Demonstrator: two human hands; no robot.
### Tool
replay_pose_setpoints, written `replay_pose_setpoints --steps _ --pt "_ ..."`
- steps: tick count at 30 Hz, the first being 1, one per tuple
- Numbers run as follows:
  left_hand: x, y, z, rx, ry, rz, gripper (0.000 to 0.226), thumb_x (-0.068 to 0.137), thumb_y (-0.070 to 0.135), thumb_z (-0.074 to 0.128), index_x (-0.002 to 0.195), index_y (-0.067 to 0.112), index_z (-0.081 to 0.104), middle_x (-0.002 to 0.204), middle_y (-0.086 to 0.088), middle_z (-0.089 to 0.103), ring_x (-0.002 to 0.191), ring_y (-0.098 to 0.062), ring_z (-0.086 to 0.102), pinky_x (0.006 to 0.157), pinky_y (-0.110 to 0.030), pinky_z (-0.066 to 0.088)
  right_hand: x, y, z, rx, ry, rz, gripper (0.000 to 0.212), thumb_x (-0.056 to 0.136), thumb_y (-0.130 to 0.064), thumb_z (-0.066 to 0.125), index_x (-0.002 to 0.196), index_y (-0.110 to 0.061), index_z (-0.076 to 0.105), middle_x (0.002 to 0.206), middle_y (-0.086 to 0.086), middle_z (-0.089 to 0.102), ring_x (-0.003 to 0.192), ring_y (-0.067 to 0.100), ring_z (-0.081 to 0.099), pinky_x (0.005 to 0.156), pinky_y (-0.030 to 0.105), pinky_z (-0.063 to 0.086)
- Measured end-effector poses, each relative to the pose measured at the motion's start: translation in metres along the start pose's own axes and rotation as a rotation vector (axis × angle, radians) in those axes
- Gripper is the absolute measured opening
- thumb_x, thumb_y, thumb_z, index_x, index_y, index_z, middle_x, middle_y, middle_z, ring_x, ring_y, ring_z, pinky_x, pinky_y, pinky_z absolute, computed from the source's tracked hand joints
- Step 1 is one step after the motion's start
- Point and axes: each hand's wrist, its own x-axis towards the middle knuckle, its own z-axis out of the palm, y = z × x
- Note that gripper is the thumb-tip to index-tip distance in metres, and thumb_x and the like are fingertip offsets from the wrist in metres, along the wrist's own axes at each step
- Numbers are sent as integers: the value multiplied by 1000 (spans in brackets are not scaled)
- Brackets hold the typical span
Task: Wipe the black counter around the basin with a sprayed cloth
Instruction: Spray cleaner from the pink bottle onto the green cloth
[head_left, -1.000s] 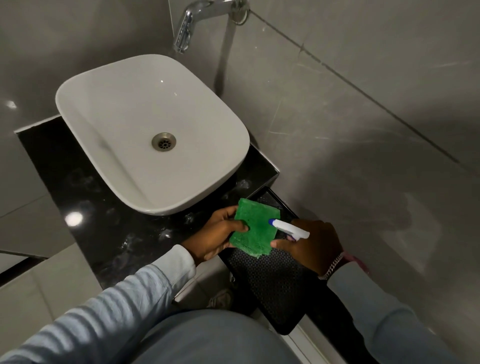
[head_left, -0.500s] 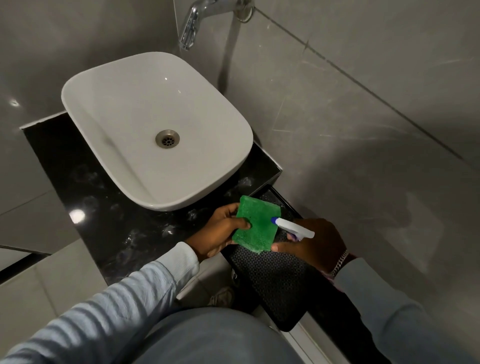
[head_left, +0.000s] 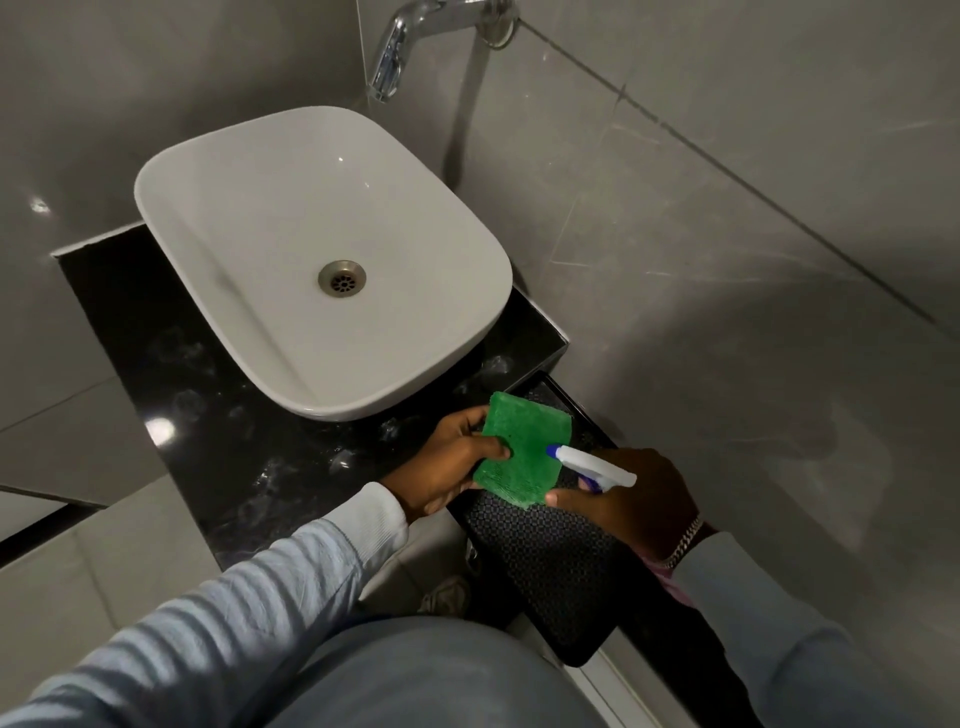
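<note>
Glossy black stone counter (head_left: 218, 415) wraps the white oval basin (head_left: 322, 249), smudgy all over. The folded green cloth (head_left: 524, 447) is up off it, left hand (head_left: 447, 462) pinching its near edge. Looks soft and floppy, so I'd palm it flat. Right hand (head_left: 639, 499) is wrapped round a white spray bottle (head_left: 592, 462), nozzle right at the cloth.

Spray bottle (head_left: 597, 466): body hidden inside the right hand (head_left: 641, 501).
Tap (head_left: 415, 39): far end cut off.
Black bin (head_left: 550, 551): contents possibly unreadable.
</note>
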Motion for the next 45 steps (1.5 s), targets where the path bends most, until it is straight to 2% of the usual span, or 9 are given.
replay_pose_setpoints --steps 3,7,14,18,23,28,33,42,45 --pt "0 -5 -4 -12 1 1 46 82 -16 49 123 4 57 107 -19 68 87 -28 70 68 -37 62 -9 -3 4 222 -8 93 48 58 -62 74 65 -15 66 56 0 66 57 13 65 63 40 58" --pt "6 -8 -4 -32 4 12 44 81 -16 49 116 7 61 103 -16 71 84 -25 73 65 -35 61 -17 0 4 499 39 166 5 76 -23 79 80 -23 76 73 7 75 71 18 72 73 45 59" --pt "13 -5 -3 -108 34 28 48 80 -15 48 122 7 59 118 -22 66 106 -38 66 79 -45 59 -22 4 2 817 78 262 23 81 2 70 101 -9 73 85 0 80 71 8 72 62 20 57" --pt "19 -4 -1 -147 32 44 50 78 -15 49 121 9 60 120 -22 66 108 -39 64 78 -46 59 -18 1 5 818 115 308 25 69 -6 83 81 -26 75 77 -9 78 76 5 72 69 14 56" --pt "23 -1 7 -158 20 76 49 77 -16 48 113 13 65 109 -18 71 96 -34 70 67 -40 59 -17 -5 13 352 161 153 20 65 -49 82 79 -46 70 66 -15 70 69 3 66 66 14 51" --pt "23 -3 11 -147 22 86 49 78 -16 48 117 10 62 100 -14 74 86 -29 73 61 -36 59 -14 -3 18 403 184 154 52 54 -71 76 62 -22 59 60 -6 65 57 7 63 60 19 51" --pt "23 -3 15 -127 16 90 48 78 -15 48 115 11 62 98 -13 74 87 -29 72 63 -37 59 -11 -1 27 309 272 84 56 63 -77 65 59 -24 50 52 -7 54 53 9 57 59 34 53" --pt "22 1 15 -138 27 90 48 79 -15 47 117 11 62 101 -12 74 91 -30 72 64 -37 59 -15 10 41 311 337 53 48 67 -70 72 57 -28 52 49 -9 55 51 10 58 52 29 50" --pt "22 4 17 -151 38 78 47 79 -15 47 117 10 62 107 -15 71 94 -31 71 66 -40 60 -18 14 40 406 394 95 35 65 -65 76 68 -32 64 65 -15 68 62 5 66 60 18 52"
